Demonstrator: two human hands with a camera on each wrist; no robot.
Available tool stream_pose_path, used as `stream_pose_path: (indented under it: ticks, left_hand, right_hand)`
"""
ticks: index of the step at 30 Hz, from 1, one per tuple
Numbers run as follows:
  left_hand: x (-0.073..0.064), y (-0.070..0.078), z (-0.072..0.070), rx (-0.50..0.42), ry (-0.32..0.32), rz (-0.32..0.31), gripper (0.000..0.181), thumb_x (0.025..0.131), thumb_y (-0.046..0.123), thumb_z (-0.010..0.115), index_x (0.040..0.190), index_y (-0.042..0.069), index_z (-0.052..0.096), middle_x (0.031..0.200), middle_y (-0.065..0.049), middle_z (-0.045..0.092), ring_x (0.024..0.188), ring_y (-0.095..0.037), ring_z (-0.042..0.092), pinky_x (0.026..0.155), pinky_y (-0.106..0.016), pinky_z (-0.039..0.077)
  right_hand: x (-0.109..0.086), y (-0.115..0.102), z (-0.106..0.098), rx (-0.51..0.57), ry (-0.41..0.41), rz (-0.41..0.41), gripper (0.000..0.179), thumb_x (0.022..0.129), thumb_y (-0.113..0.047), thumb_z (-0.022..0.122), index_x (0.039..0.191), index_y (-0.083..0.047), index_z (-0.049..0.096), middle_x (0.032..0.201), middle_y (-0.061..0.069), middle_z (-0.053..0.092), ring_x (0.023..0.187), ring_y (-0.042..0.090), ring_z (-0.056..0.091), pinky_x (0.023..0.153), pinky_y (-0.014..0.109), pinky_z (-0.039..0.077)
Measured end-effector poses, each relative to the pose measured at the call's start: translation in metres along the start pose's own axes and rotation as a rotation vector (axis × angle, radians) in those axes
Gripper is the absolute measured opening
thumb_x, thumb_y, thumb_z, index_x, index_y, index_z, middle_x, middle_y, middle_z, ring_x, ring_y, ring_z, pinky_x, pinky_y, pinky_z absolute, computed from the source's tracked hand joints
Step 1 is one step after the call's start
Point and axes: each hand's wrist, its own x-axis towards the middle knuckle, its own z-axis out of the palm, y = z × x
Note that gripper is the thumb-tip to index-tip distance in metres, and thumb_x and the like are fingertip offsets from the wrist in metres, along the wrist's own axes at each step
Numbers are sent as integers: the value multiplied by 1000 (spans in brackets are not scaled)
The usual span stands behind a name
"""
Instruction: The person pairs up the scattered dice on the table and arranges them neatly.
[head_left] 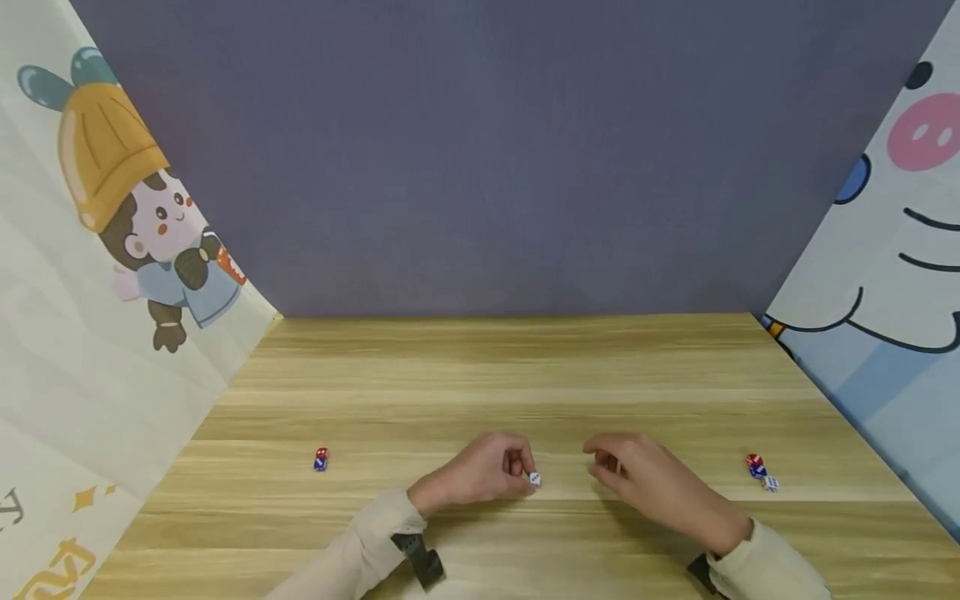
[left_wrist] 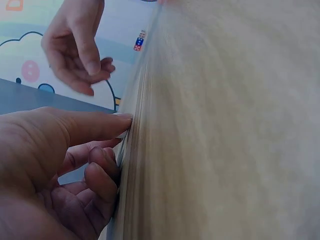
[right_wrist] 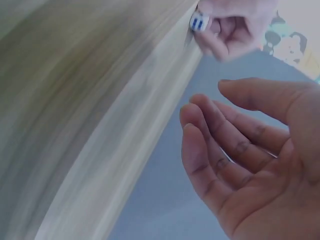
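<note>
Between thumb and forefinger, my left hand (head_left: 483, 471) pinches a white die (head_left: 535, 479) low over the wooden table. Blue pips show on that die (right_wrist: 198, 22) in the right wrist view. My right hand (head_left: 648, 479) is a short way to the right, its fingers loosely bent with a gap to the thumb and nothing held. Far right, a red die (head_left: 754, 460), a blue die (head_left: 758, 472) and a white die (head_left: 771, 483) lie close together. At the left, a red die (head_left: 322, 452) and a blue die (head_left: 321, 464) sit together.
The wood-grain table (head_left: 517, 375) runs back to a dark grey panel (head_left: 480, 167). Cartoon-printed sheets (head_left: 52, 292) flank it on the left and right. Each wrist carries a black strap (head_left: 420, 560).
</note>
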Motion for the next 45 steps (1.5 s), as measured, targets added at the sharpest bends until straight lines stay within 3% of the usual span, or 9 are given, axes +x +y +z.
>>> stream_pose_path:
  ticks: [6, 13, 17, 21, 25, 31, 39, 45]
  left_hand:
    - [-1, 1, 0, 4, 13, -13, 15, 81, 3, 80, 84, 10, 67, 71, 7, 56, 61, -2, 49, 56, -15, 42]
    - [0, 0, 2, 9, 12, -6, 16, 81, 3, 80, 84, 10, 66, 71, 7, 57, 61, -2, 49, 57, -15, 42]
    - [0, 1, 2, 22, 8, -3, 16, 81, 3, 80, 83, 9, 65, 72, 8, 57, 61, -1, 49, 57, -15, 42]
    - [-1, 2, 1, 25, 6, -21, 16, 82, 3, 80, 83, 10, 65, 72, 8, 57, 61, -1, 49, 57, -15, 42]
    - [-1, 1, 0, 29, 9, -26, 16, 82, 4, 80, 83, 10, 65, 72, 9, 56, 61, 0, 49, 57, -15, 42]
    - [-1, -1, 1, 23, 8, -8, 17, 82, 5, 80, 83, 12, 65, 72, 8, 57, 61, 0, 49, 57, -15, 43]
    - [1, -2, 1, 29, 12, 6, 17, 82, 6, 80, 82, 13, 65, 72, 9, 56, 60, 0, 49, 57, -15, 42]
    - [1, -2, 1, 26, 12, 1, 17, 82, 5, 80, 81, 13, 65, 72, 8, 56, 61, -1, 49, 57, -15, 42]
  right_hand:
    - [-27, 18, -19, -17, 92, 67, 23, 93, -8, 69, 114, -1, 69, 87, -7, 67, 74, -1, 58, 60, 23, 51]
    - [-61, 56, -46, -138, 178, 178, 26, 88, -8, 74, 112, 0, 70, 85, -8, 67, 71, 1, 59, 59, 24, 50]
    - [-78, 82, -60, -209, 167, 283, 30, 87, -9, 75, 113, 4, 67, 85, -4, 68, 70, 7, 60, 57, 26, 49]
    - [-88, 106, -71, -206, 96, 380, 33, 85, -13, 76, 109, 6, 63, 91, 6, 68, 77, 21, 63, 60, 35, 51]
    - [-92, 120, -73, -195, 6, 458, 34, 83, -20, 80, 102, 2, 62, 93, 9, 66, 79, 26, 63, 65, 42, 53]
    - [-95, 128, -69, -210, -32, 471, 30, 80, -17, 81, 96, -1, 61, 87, 2, 64, 78, 22, 61, 65, 40, 51]
    - [-100, 136, -68, -220, -39, 473, 22, 78, -1, 77, 91, -3, 59, 84, 1, 63, 78, 23, 61, 65, 41, 51]
    - [-101, 135, -65, -211, -37, 492, 21, 80, -1, 76, 87, -3, 57, 82, 0, 62, 76, 21, 60, 65, 40, 50]
